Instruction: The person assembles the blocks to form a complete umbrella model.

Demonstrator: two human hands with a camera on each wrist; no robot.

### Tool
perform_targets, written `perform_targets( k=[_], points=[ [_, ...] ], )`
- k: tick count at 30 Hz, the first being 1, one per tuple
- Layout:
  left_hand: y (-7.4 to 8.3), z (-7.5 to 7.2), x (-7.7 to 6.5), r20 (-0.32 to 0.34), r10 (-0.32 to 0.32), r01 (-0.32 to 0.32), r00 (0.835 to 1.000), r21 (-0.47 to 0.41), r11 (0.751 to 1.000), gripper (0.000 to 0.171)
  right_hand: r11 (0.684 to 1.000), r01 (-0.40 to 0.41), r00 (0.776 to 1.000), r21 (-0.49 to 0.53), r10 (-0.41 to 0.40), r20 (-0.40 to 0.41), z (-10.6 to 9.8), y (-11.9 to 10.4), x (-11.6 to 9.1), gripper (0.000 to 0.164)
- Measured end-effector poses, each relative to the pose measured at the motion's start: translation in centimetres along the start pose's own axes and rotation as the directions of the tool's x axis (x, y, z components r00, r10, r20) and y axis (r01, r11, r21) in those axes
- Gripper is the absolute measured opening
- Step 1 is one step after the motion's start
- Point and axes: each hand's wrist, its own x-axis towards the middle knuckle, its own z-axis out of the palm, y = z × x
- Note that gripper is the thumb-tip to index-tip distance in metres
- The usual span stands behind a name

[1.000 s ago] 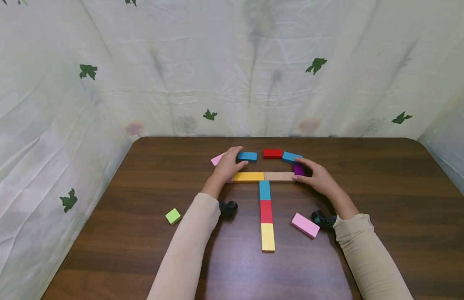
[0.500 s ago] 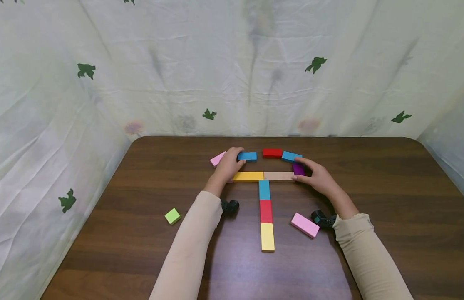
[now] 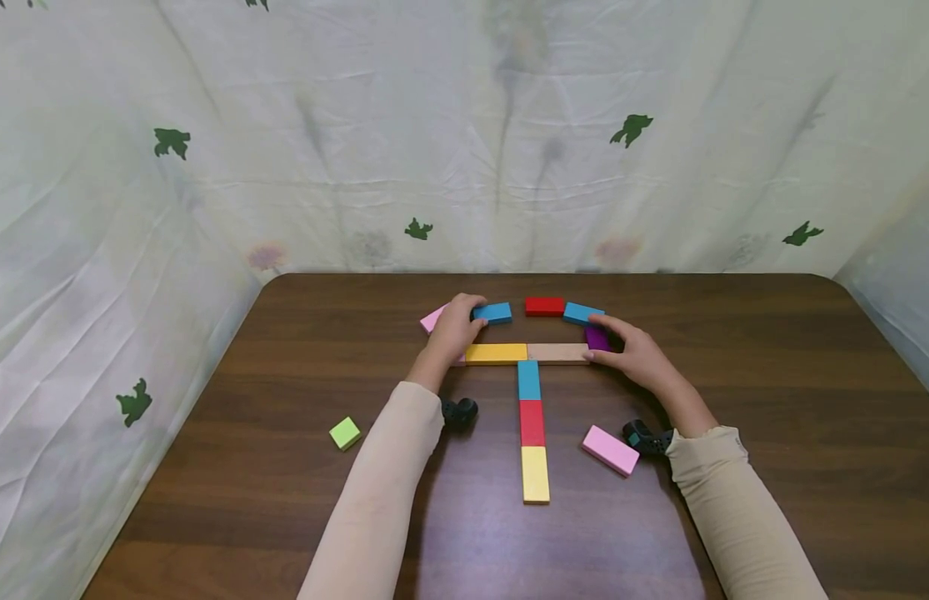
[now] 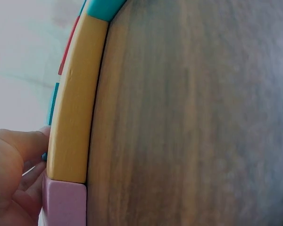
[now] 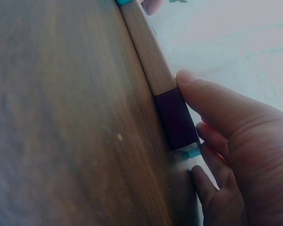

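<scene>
In the head view, my left hand [image 3: 455, 327] pinches the left end of a blue block [image 3: 496, 313] between thumb and fingers. A pink block [image 3: 432, 320] shows partly behind that hand. My right hand [image 3: 640, 354] curls round a purple block [image 3: 596, 337], thumb at its near end beside a beige block [image 3: 557, 354], index fingertip by a second blue block [image 3: 583, 313]. A red block [image 3: 544, 307] stands between the two blue ones, with a gap on its left. The yellow-orange block [image 3: 496, 354] meets the beige one; another pink block [image 4: 66, 202] adjoins it in the left wrist view.
A turquoise block [image 3: 528, 380], a red-pink block [image 3: 532, 422] and a pale yellow block [image 3: 535, 475] form a column toward the front. A green block [image 3: 346, 432] lies left, a loose pink block [image 3: 610, 450] right. A patterned curtain [image 3: 464, 125] hangs behind the table [image 3: 209, 500].
The blue block in my left hand has shifted slightly left and turned a little, its right end now tilted away. My right hand stays in place.
</scene>
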Motion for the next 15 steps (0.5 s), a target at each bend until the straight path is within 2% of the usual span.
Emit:
perform_targets(
  k=[6,15],
  points=[
    [-0.15,-0.43,-0.08,-0.026,0.020,-0.021,0.999,-0.013,1.000,0.034,1.000,0.001,1.000,-0.001,-0.001,-0.002,0.05,0.00,0.02,0.069],
    [-0.58,-0.97,-0.08,-0.039,-0.026,0.025,0.999,-0.021,0.999,0.034,1.000,0.001,1.000,0.001,-0.001,0.000,-0.01,-0.09,0.01,0.068]
  ],
)
